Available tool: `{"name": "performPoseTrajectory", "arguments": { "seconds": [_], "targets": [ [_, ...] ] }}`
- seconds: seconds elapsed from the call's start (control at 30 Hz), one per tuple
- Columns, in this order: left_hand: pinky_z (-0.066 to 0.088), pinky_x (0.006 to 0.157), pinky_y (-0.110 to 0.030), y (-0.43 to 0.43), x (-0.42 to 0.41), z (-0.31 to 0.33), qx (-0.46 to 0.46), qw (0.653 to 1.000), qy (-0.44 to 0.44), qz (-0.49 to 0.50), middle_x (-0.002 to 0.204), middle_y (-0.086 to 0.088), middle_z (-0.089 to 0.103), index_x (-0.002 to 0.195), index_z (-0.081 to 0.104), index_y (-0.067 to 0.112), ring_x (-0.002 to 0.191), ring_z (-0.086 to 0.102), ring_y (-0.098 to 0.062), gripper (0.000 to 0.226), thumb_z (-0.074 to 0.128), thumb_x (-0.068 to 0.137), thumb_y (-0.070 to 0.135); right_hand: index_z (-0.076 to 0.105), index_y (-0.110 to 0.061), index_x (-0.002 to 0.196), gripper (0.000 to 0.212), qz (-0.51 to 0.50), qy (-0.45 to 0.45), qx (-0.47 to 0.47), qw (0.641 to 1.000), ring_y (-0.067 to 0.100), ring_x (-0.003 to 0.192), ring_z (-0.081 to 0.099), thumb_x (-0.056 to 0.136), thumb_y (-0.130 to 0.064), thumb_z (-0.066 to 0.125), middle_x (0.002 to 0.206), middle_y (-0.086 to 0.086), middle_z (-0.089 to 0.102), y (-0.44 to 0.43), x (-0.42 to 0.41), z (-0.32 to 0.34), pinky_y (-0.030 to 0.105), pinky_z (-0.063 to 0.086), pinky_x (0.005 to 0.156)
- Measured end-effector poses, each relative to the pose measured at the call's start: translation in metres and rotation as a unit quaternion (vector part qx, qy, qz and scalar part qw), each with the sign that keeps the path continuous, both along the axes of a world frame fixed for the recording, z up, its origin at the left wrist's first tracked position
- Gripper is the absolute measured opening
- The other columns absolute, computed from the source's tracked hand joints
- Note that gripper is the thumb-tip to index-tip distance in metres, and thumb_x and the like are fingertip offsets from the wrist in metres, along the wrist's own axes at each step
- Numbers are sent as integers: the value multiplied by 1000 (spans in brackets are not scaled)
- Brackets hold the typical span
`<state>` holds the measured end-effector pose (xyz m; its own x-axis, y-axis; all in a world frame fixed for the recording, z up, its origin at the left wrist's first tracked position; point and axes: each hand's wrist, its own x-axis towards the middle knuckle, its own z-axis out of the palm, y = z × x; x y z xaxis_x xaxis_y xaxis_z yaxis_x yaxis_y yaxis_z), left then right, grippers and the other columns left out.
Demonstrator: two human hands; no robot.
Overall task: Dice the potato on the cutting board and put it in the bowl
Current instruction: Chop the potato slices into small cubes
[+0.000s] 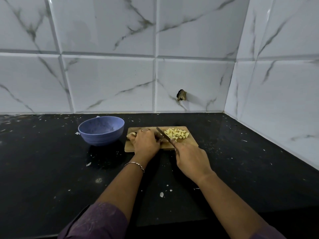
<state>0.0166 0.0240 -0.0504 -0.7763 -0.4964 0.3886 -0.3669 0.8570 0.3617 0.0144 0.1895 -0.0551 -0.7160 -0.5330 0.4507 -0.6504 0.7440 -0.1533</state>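
A small wooden cutting board (191, 143) lies on the black counter. A heap of pale diced potato (176, 133) sits on its right half. My left hand (145, 142) curls over the uncut potato pieces (131, 134) on the board's left half and holds them down; most of them are hidden under the fingers. My right hand (190, 160) grips the handle of a knife (163, 133), whose dark blade slants across the board between my left hand and the diced heap. A blue bowl (101, 130) stands just left of the board, with no potato visible inside.
The black counter (51, 161) is flecked with white scraps. A tiled marble-look wall (110, 83) runs along the back and another along the right side, forming a corner. A dark hole (181, 95) marks the back wall above the board.
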Motion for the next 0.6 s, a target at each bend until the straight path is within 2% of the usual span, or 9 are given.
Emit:
{"name": "performPoseTrajectory", "arguments": {
  "seconds": [0.13,0.23,0.33,0.43,0.6],
  "targets": [
    [28,96,-44,-10,12,15,53,998,32,3,120,5,61,108,72,34,119,49,-21,19,63,92,29,41,-36,148,46,3,-21,-62,998,12,93,59,104,-27,43,107,-7,59,4,2,3,33,54,79],
    [26,91,-40,-20,25,23,66,997,30,17,119,6,63,107,71,34,117,53,-18,25,64,88,19,42,-36,147,44,29,-33,-65,997,10,87,59,104,-28,43,103,-7,63,1,5,4,31,52,73],
    [26,91,-40,-26,31,24,67,998,2,13,118,7,65,108,69,35,114,55,-18,22,67,87,30,44,-37,147,43,36,-45,-48,997,9,84,60,104,-29,43,100,-8,67,-1,5,2,31,51,70],
    [28,93,-42,-25,32,20,45,998,-33,-5,124,6,62,110,68,39,120,50,-21,25,69,86,42,44,-38,146,44,29,-42,-34,998,8,89,60,103,-30,44,105,-10,66,0,5,1,29,51,73],
    [25,103,-49,-23,31,15,-11,996,-81,-27,131,-1,56,118,66,33,128,40,-25,29,60,93,44,43,-40,147,44,-6,-24,-21,999,9,85,60,104,-30,41,100,-11,65,3,3,3,30,52,74]
  ]
}}
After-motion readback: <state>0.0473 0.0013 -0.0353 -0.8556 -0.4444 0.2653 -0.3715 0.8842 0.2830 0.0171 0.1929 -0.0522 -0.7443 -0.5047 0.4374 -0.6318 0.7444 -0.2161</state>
